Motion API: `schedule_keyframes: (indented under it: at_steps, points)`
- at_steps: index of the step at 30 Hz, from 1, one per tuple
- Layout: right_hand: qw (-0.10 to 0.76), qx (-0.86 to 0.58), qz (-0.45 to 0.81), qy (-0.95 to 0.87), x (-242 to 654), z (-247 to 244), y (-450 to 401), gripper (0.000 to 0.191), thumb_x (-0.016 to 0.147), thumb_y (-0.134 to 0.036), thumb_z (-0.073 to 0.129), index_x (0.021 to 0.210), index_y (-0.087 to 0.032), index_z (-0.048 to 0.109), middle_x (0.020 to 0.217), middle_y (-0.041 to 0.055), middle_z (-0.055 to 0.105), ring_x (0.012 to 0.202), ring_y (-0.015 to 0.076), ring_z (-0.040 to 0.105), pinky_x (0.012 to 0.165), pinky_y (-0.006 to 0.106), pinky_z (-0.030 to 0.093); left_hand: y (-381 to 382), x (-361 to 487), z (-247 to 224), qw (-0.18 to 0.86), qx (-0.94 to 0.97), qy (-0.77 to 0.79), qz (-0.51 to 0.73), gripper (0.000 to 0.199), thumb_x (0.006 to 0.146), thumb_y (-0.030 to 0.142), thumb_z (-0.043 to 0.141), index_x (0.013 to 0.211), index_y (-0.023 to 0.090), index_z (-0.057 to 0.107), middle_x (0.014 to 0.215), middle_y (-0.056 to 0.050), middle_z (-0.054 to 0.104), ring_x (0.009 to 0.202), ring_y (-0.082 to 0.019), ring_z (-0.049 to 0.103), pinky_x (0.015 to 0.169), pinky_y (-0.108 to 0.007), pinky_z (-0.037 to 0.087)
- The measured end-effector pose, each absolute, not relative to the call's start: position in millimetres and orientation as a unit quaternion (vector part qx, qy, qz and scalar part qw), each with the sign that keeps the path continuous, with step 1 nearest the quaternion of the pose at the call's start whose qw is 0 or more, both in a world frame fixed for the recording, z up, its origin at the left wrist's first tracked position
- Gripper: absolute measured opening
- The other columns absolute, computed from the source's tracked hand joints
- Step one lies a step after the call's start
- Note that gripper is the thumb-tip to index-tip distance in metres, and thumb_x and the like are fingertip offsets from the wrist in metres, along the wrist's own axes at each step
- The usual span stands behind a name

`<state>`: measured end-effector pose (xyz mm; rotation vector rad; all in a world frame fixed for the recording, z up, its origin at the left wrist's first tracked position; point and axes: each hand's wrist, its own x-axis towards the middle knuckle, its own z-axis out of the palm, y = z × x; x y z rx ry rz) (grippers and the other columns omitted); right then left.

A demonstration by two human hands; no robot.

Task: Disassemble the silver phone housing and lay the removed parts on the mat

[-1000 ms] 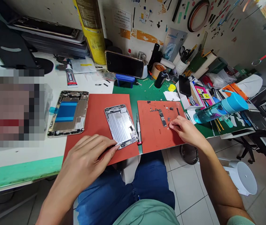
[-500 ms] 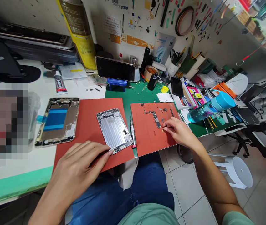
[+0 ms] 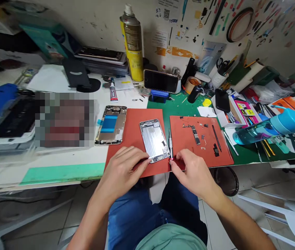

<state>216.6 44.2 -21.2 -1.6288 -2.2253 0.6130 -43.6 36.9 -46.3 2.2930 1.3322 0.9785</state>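
L hand [image 3: 124, 166] pinches phone shell [image 3: 154, 139] by near corner
R hand [image 3: 195, 173] at screwdriver [image 3: 170, 142] R of shell, grip unclear

Left hand [image 3: 126, 163]: finger and thumb pinch a corner of the silver phone shell [image 3: 152, 139]
Right hand [image 3: 195, 170]: at the red end of the screwdriver [image 3: 170, 142]
Red mat on the right [image 3: 178, 139]: tiny phone parts [image 3: 195, 134] lie on it
Blue stand [image 3: 159, 96]: holds up a black phone [image 3: 161, 81]

You have the opened silver phone housing [image 3: 154, 139] lying flat, slightly askew, on the left red mat [image 3: 132, 126], the slim silver screwdriver [image 3: 170, 141] just right of it, red end toward you.
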Motion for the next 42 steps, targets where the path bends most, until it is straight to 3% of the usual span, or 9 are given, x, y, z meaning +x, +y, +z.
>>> schedule_keyframes:
  at_steps: [6,12,17,23,30,38,42]
  points:
    - [0.05,-0.605,0.039,-0.794,189,-27,39,0.022,0.104,-0.035,0.055,0.089,-0.02,0.059,0.08,0.0026,0.061,0.057,0.0174,0.057,0.054,0.032,0.02,34,-45,-48,0.166,0.809,0.476,0.302,0.009,0.106,0.028,0.065,0.105,0.02,0.07,0.096,-0.004,0.073,0.088,-0.021,0.063,0.083,-0.037,0.044]
    - [0.056,-0.596,-0.025,-0.801,182,-28,38,0.017,0.102,-0.033,0.057,0.092,-0.019,0.059,0.079,0.0021,0.059,0.056,0.0176,0.057,0.052,0.03,0.021,33,-44,-49,0.16,0.805,0.499,0.278,0.013,0.105,0.032,0.068,0.112,0.021,0.071,0.106,-0.005,0.072,0.094,-0.023,0.063,0.087,-0.039,0.047]
    - [0.116,-0.571,-0.043,-0.811,189,-30,38,0.018,0.102,-0.031,0.055,0.088,-0.02,0.058,0.077,0.0021,0.061,0.053,0.0169,0.057,0.049,0.03,0.029,33,-44,-47,0.155,0.81,0.492,0.278,0.019,0.106,0.03,0.065,0.122,0.022,0.067,0.135,-0.009,0.069,0.113,-0.026,0.06,0.099,-0.045,0.049]
    - [0.302,-0.539,0.03,-0.785,198,-24,45,0.005,0.101,-0.025,0.061,0.102,-0.02,0.064,0.081,0.0008,0.069,0.066,0.0161,0.068,0.059,0.027,0.052,33,-44,-46,0.171,0.809,0.493,0.268,0.022,0.106,0.03,0.066,0.125,0.021,0.063,0.119,-0.005,0.074,0.106,-0.025,0.057,0.094,-0.043,0.049]
    - [0.451,-0.51,-0.055,-0.73,217,6,66,0.009,0.099,-0.02,0.071,0.107,-0.02,0.074,0.084,0.0005,0.067,0.067,0.0139,0.06,0.062,0.028,0.049,33,-44,-47,0.164,0.809,0.494,0.273,0.022,0.107,0.033,0.064,0.126,0.021,0.064,0.118,-0.005,0.073,0.105,-0.024,0.058,0.093,-0.042,0.047]
    - [0.384,-0.488,-0.084,-0.779,235,16,74,0.008,0.104,-0.027,0.07,0.106,-0.02,0.074,0.087,0.0025,0.074,0.07,0.0151,0.065,0.066,0.029,0.05,33,-43,-50,0.155,0.798,0.514,0.274,0.023,0.106,0.035,0.065,0.125,0.021,0.064,0.117,-0.006,0.074,0.104,-0.025,0.06,0.093,-0.042,0.047]
    - [0.373,-0.517,-0.053,-0.769,234,-5,74,0.013,0.103,-0.033,0.072,0.105,-0.021,0.068,0.084,-0.0004,0.072,0.063,0.0119,0.066,0.054,0.023,0.051,34,-41,-49,0.144,0.799,0.516,0.275,0.023,0.106,0.035,0.065,0.125,0.021,0.065,0.119,-0.007,0.074,0.103,-0.026,0.061,0.092,-0.042,0.049]
